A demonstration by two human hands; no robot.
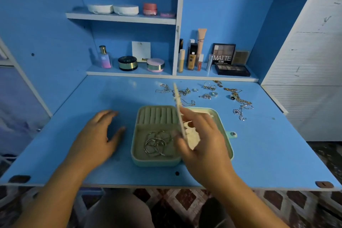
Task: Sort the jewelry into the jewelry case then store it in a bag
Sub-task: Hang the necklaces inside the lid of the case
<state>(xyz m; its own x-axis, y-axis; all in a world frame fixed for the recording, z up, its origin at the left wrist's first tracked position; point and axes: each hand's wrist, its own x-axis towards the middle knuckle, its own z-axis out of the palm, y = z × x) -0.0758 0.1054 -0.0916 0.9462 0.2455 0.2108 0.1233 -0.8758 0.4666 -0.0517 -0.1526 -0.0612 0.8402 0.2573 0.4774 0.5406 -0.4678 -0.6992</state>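
Case [153, 162] lies open on the desk [259, 153]; right hand [201, 135] pinches its inner flap [177, 98] upright, probably to clear the side beneath; left hand [96, 135] rests spread, empty

Site: home, dressing corner | blue fold-down vanity desk [88, 98] with built-in shelves [120, 18] | upper shelf: round white compacts [125, 9], pink jar [149, 8] | lower shelf: perfume bottle [105, 58], powder jars [127, 63], foundation tubes [201, 40], eyeshadow palette [224, 53] marked MATTE | loose rings and chains [214, 94] on desk | patterned tile floor [185, 200] beneath | white slatted panel [305, 61] at right.
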